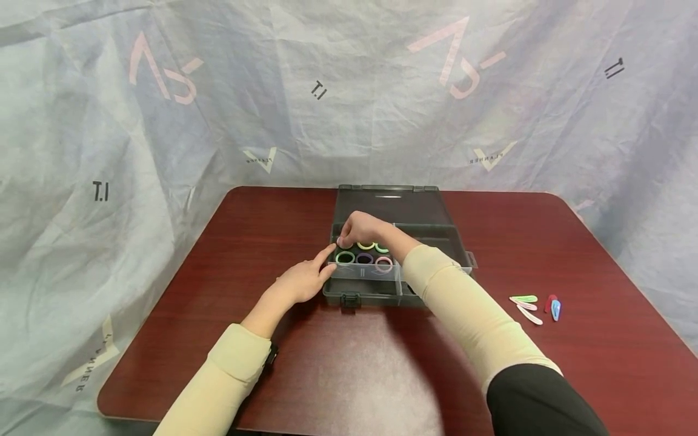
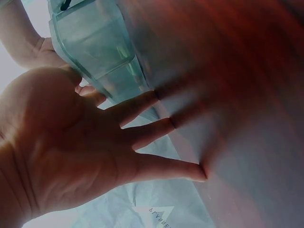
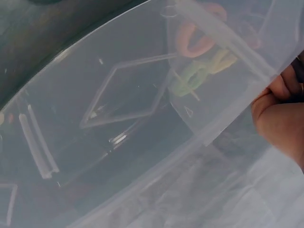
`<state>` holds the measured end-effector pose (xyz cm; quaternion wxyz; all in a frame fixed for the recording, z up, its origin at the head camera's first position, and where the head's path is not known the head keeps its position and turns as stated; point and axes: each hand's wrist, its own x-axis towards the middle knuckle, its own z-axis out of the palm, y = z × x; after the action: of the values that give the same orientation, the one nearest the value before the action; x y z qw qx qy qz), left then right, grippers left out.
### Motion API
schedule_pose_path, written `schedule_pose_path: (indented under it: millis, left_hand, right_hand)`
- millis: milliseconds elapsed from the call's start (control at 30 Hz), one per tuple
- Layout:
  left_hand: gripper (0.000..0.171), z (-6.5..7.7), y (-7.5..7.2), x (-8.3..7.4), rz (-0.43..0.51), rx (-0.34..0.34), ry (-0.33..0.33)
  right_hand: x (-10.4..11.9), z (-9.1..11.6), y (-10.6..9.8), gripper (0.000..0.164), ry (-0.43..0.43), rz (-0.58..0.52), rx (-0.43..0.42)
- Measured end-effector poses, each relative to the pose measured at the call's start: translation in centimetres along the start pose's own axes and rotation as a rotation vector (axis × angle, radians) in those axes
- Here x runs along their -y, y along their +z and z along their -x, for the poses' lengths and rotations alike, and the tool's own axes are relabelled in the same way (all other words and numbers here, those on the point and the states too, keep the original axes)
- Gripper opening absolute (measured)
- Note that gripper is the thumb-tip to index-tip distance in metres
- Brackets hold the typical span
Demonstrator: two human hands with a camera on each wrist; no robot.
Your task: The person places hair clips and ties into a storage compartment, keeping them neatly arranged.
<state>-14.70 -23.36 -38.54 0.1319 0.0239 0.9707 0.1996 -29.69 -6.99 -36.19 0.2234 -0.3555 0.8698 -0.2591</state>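
Observation:
A dark translucent plastic box (image 1: 362, 299) lies on the table with its lid (image 1: 389, 204) raised behind it. In its left section, a clear tray (image 1: 364, 270) holds hair ties in two rows, among them a green hair tie (image 1: 345, 263), a purple hair tie (image 1: 364, 263) and a pink hair tie (image 1: 384, 269) in front. My right hand (image 1: 361, 229) reaches over the tray and pinches a pale pink hair tie (image 1: 345, 247) at the back left corner. Spread straight, the fingers of my left hand (image 1: 302, 280) rest at the box's left edge; several fingertips (image 2: 202, 173) meet the tabletop.
On the right of the reddish-brown table (image 1: 262, 242) lie a green hair clip (image 1: 526, 298), pale pink clips (image 1: 529, 313), a red clip (image 1: 549, 303) and a blue clip (image 1: 555, 310). A latch (image 1: 350, 300) juts from the box's front. Hanging cloth (image 1: 349, 121) stands behind.

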Motion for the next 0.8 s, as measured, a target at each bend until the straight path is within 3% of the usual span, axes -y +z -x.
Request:
schedule_pose_path:
  millis: [433,800]
  left_hand:
    - [0.062,-0.1,-0.3,0.5,-0.008,-0.001,0.013]
    - [0.062,0.2,-0.5,0.8,-0.022,-0.011,0.020]
  right_hand:
    - [0.0,1.4,-2.6,0.019,-0.032,-0.064,-0.060]
    - [-2.2,3.7,-5.1,0.022,-0.009,-0.181,-0.123]
